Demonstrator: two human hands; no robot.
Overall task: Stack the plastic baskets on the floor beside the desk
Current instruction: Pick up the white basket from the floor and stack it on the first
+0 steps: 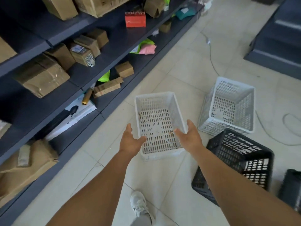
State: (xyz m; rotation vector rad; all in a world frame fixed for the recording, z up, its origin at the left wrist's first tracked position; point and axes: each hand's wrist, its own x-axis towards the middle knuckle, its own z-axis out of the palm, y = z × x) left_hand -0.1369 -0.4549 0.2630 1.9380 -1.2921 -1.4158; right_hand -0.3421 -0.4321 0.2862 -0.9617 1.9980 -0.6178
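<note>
A white slotted plastic basket (157, 121) stands upright on the tiled floor in the middle of the view. My left hand (131, 141) hovers open at its left rim and my right hand (189, 137) is open at its right rim, palms facing each other; neither grips it. To the right a second white basket (228, 106) lies tipped on its side. A black slotted basket (241, 159) lies tilted near my right forearm, which hides part of it.
Dark metal shelving (114, 39) with cardboard boxes and parcels runs along the left. A grey cable (211, 59) trails over the floor at the right. Another dark object (291, 190) sits at the right edge. My white shoe (140, 204) is below.
</note>
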